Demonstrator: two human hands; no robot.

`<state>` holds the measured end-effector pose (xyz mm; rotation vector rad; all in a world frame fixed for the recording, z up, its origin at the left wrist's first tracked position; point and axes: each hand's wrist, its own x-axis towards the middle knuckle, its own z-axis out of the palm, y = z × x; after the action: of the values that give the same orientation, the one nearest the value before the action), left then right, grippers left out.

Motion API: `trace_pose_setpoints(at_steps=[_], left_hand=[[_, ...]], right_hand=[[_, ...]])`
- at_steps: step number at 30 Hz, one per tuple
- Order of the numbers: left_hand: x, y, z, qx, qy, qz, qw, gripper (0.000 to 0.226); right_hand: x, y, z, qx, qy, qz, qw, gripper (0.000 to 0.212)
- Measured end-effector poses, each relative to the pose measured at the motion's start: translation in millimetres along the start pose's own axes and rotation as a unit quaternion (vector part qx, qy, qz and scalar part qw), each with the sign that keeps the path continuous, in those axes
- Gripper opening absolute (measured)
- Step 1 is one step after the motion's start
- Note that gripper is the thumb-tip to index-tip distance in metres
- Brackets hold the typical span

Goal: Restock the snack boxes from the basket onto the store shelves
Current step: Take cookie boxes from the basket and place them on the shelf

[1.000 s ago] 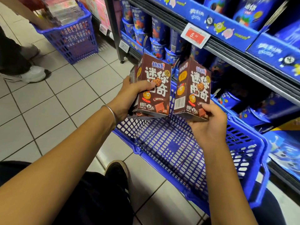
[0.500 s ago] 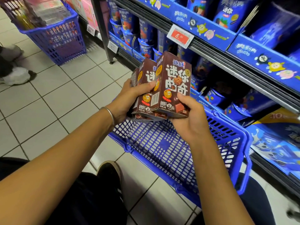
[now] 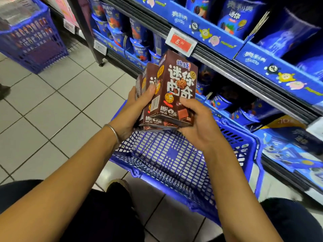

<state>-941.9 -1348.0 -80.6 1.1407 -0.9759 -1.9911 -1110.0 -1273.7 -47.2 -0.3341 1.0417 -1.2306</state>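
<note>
- The right grip [image 3: 197, 126] has pressed its brown cardboard snack box [image 3: 181, 84] flush against the stack [image 3: 151, 75] clasped in the left grip [image 3: 132, 109]. Both hands now clutch one bundle.
- The bundle hangs above the blue plastic mesh basket [image 3: 183, 180], which looks emptied. The blue-fronted shelves [image 3: 244, 74] likely come next.

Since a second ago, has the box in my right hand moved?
Yes. Against the basket, the box went left and a little up, toward the price tag; it now overlaps the stack in the left hand.

At least three brown snack boxes [image 3: 178, 88], two hands [image 3: 130, 116] [image 3: 201, 130], two blue baskets [image 3: 167, 154] [image 3: 35, 48], one red price tag [image 3: 180, 41].
</note>
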Motion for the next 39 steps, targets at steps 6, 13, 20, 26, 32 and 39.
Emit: trace_pose_setpoints(at_steps=[6,13,20,26,32,39], left_hand=[[-42.8,36.6,14.3,-0.005,-0.015,-0.031,0.999,0.066],[-152.7,183.1,96.7,-0.02,-0.022,0.003,1.0,0.065],[-257.4,351.4,214.7,-0.022,-0.032,0.073,0.997,0.072],[-322.6,453.4,300.8,0.027,-0.057,0.147,0.987,0.066],[-360.9,518.4,378.0,0.065,-0.12,0.207,0.969,0.072],[-378.2,587.3,456.8,0.088,-0.157,0.285,0.942,0.065]], right_hand=[[-47.1,-41.7,42.1,-0.055,0.05,0.055,0.996,0.031],[-165.8,-182.3,136.3,-0.043,0.039,0.067,0.996,0.056],[-298.8,-350.2,215.9,-0.028,0.01,0.019,0.999,0.069],[-397.3,-444.1,250.2,-0.039,0.001,-0.067,0.997,0.064],[-478.2,-516.4,261.5,-0.069,0.014,-0.199,0.978,0.059],[-538.0,-586.2,275.6,-0.073,0.039,-0.317,0.945,0.052]])
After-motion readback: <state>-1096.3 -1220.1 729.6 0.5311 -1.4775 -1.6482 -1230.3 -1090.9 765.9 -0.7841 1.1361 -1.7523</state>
